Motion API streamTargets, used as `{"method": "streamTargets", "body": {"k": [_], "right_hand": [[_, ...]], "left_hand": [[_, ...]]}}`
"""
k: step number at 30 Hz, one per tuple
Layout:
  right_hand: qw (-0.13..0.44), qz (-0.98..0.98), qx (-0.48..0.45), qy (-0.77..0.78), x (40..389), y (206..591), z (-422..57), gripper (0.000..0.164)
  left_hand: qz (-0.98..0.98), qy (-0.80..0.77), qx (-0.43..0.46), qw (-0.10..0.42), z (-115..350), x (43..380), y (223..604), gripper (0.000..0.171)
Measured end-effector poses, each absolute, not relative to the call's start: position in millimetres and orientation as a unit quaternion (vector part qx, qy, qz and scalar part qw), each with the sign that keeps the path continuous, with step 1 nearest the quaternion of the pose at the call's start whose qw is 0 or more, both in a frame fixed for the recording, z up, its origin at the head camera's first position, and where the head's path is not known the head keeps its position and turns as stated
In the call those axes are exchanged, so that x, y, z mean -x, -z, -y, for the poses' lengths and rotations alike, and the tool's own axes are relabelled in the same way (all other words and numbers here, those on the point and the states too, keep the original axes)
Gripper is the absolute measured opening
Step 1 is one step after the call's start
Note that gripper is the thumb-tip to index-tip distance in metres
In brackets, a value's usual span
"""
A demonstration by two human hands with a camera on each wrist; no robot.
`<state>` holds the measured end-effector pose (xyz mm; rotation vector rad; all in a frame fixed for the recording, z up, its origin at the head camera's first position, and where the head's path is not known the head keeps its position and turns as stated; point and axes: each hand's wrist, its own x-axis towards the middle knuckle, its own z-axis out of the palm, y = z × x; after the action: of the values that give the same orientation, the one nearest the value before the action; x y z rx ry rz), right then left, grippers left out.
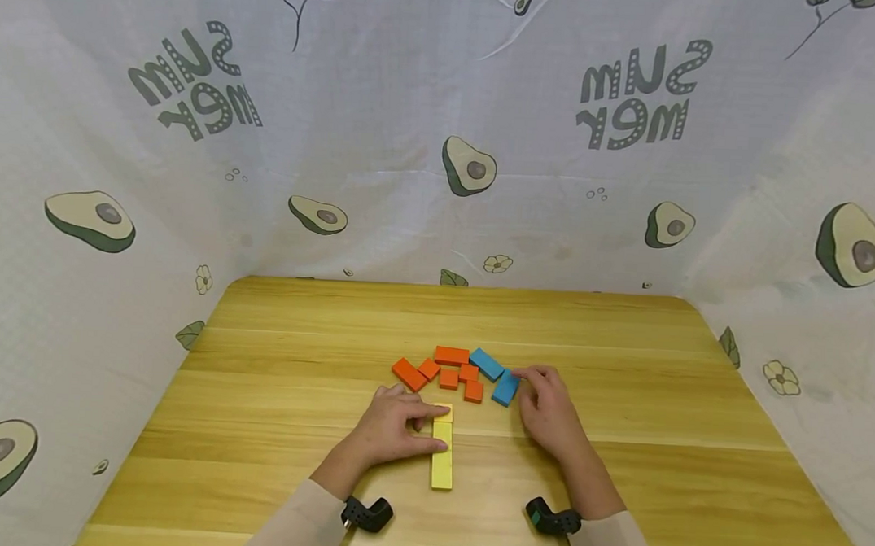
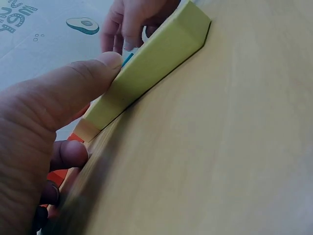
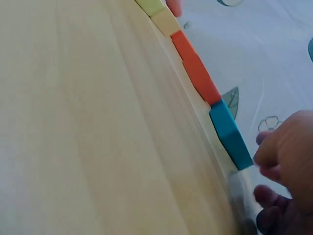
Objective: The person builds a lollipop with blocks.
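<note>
A long yellow block [image 1: 441,467] lies on the table, end to end with a small pale-orange block [image 1: 442,415] at its far end. My left hand [image 1: 392,428] reaches over them from the left. Its thumb rests on the yellow block and its index finger on the small one; in the left wrist view the thumb [image 2: 73,83] is stretched along the yellow block [image 2: 151,63]. My right hand [image 1: 550,410] is beside a blue block [image 1: 505,388], its index finger touching the upper right corner. A second blue block [image 1: 487,364] lies slanted just beyond.
Several orange blocks, long ones [image 1: 452,356] and short ones [image 1: 474,391], form a loose cluster between the hands and the back edge. The wooden table [image 1: 293,397] is bounded behind and at both sides by a printed white cloth [image 1: 381,213].
</note>
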<state>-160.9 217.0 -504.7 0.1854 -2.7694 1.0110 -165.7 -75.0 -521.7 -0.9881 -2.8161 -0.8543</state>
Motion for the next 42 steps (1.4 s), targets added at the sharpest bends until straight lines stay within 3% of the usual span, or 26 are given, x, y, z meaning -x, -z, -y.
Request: {"method": "streamTargets", "body": {"k": [7,19,35,42], "right_hand": [[0.071,0.95,-0.117,-0.28,159.8,508.2,-221.4,0.048],[-0.021,0.946,-0.099,-0.307,159.9,498.0,-226.9,0.033],[-0.097,0.922,-0.048,-0.371,158.5,486.8,-238.4,0.032],[-0.114,0.9,-0.089,-0.41,154.7,477.0,-224.6,0.032]], "left_hand": [[0.904,0.276,0.326,0.02,75.1,164.9,520.4,0.051],[0.901,0.285,0.327,0.01,75.3,162.3,519.4,0.052],[0.889,0.287,0.355,0.03,75.6,161.3,521.2,0.052],[0.89,0.29,0.351,0.019,74.5,160.7,521.3,0.052]]}}
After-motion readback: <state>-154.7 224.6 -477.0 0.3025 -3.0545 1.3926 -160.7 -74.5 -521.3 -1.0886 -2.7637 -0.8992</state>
